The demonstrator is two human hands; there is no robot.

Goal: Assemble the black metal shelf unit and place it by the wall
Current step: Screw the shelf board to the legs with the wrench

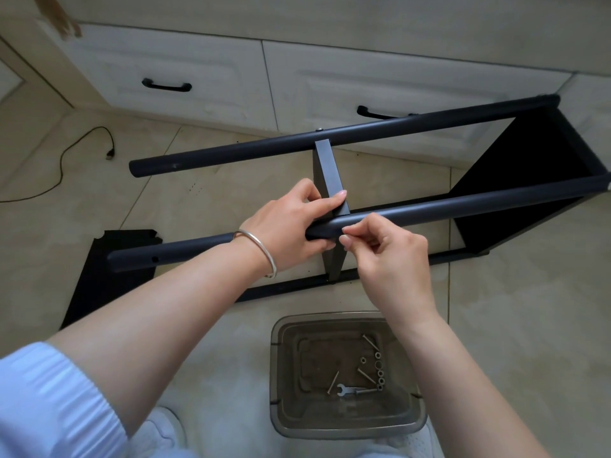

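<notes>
The black shelf frame lies on its side on the tiled floor. Its near tube [446, 208] and far tube [297, 142] run left to right. A middle shelf panel [327, 170] stands on edge between them, and an end panel [529, 166] closes the right side. My left hand [291, 226] grips the near tube where it meets the middle panel, thumb against the panel's edge. My right hand [383, 246] pinches something small at the tube, right beside the left hand; the item itself is hidden by my fingers. A loose black panel [109, 266] lies flat at the left.
A clear plastic tray [281, 358] on the floor in front of me holds several bolts, several nuts and a small wrench [347, 390]. White cabinet drawers [198, 81] with black handles stand behind the frame. A black cable [62, 166] trails across the tiles at the left.
</notes>
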